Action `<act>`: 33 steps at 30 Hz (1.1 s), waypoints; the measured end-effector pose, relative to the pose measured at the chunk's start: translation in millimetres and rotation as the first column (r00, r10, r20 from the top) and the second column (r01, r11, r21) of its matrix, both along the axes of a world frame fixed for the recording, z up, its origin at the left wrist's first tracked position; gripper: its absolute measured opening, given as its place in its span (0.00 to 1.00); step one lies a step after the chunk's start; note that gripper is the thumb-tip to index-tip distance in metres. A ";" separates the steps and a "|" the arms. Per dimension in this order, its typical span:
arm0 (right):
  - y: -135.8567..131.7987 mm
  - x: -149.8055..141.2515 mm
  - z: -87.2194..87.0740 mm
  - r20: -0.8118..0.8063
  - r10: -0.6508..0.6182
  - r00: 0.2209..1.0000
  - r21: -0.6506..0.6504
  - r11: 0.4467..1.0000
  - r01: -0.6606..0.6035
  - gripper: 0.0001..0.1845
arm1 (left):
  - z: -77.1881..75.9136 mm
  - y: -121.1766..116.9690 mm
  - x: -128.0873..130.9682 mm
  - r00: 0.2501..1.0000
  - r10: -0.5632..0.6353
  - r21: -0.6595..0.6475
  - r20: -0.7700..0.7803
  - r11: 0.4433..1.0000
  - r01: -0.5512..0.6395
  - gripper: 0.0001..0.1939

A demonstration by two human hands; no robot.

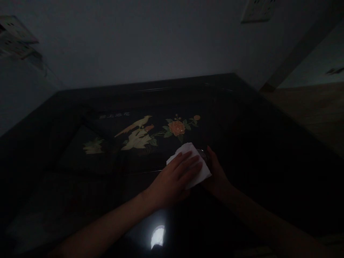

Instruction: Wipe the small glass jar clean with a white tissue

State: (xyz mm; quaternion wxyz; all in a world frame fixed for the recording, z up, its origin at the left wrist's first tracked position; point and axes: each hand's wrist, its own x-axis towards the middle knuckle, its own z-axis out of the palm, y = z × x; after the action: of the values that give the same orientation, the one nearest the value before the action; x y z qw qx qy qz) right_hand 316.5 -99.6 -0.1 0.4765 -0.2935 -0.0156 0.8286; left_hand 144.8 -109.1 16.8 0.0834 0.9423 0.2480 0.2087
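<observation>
My left hand (178, 175) lies over a folded white tissue (190, 150), its fingers bent across the paper and pressing it. Just to its right, my right hand (216, 172) curls round a small shiny object with a curved, glass-like rim (202, 154). The tissue covers most of that object, so its exact kind is hidden. Both hands are close together above the near part of a dark, glossy tray (150, 172) decorated with birds and a flower (176, 128).
The tray rests on a black glossy tabletop (255, 143) that reflects a bright light at the front. Wall sockets (259, 10) sit at the upper right, more sockets (17, 30) at the upper left. A wooden floor (314, 107) shows at the right.
</observation>
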 end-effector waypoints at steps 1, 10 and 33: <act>0.3 -0.2 0.3 -0.009 0.005 1.000 -0.001 1.000 -0.005 0.17 | -0.3 -0.9 0.2 1.000 0.010 -0.005 -0.015 1.000 -0.010 0.34; -1.0 1.7 -6.9 -0.085 0.080 0.993 -0.111 0.990 -0.089 0.20 | -3.1 -8.7 5.2 0.995 -0.097 -0.015 0.003 0.995 0.097 0.34; 1.0 -4.0 15.1 0.064 0.033 0.997 -0.075 0.997 -0.029 0.22 | -7.7 -2.8 -2.4 0.998 0.045 0.092 0.052 0.995 -0.050 0.26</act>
State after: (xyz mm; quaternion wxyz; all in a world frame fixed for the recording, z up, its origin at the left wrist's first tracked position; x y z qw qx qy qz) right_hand 312.5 -98.6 14.9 0.4517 -0.3374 -0.0050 0.8259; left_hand 142.4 -111.9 9.2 0.0405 0.9336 0.2582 0.2452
